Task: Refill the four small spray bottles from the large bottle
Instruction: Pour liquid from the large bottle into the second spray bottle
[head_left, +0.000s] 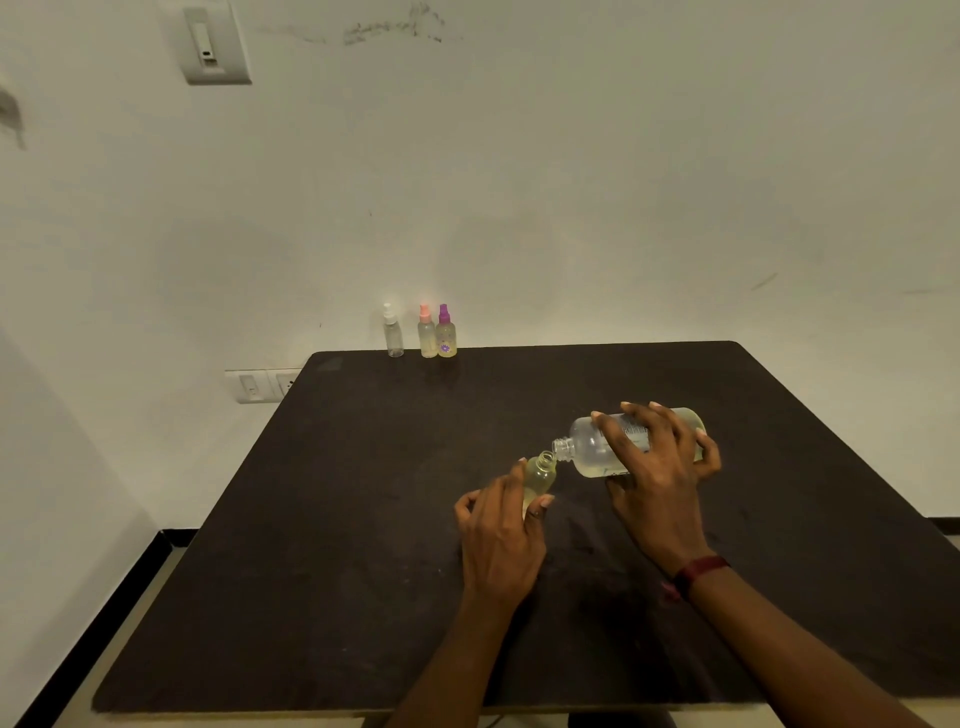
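On the dark table (311, 571), just right of its centre, the left hand (501, 540) holds the uncapped small spray bottle (540, 475), thumb and fingers curled round its lower body. The bottle leans with its open mouth towards 1 o'clock. A maroon wristband (698, 571) circles the right wrist.

At 2 o'clock from the left hand, the right hand (660, 478) clasps the large bottle (587, 447) from above, fingers spread over its label and thumb beneath. This bottle is tipped almost flat, its open neck pointing to 9 o'clock and just touching the small bottle's rim. Pale yellow liquid lies along its lower side.

At the table's far edge, near 11 o'clock, three capped bottles stand upright: the white-capped spray bottle (393, 332) a little apart, then the pink-capped spray bottle (427, 335) touching the purple-capped spray bottle (445, 335). The last two hold yellowish liquid.

A wall socket (262, 385) sits at 10 o'clock beyond the table corner.
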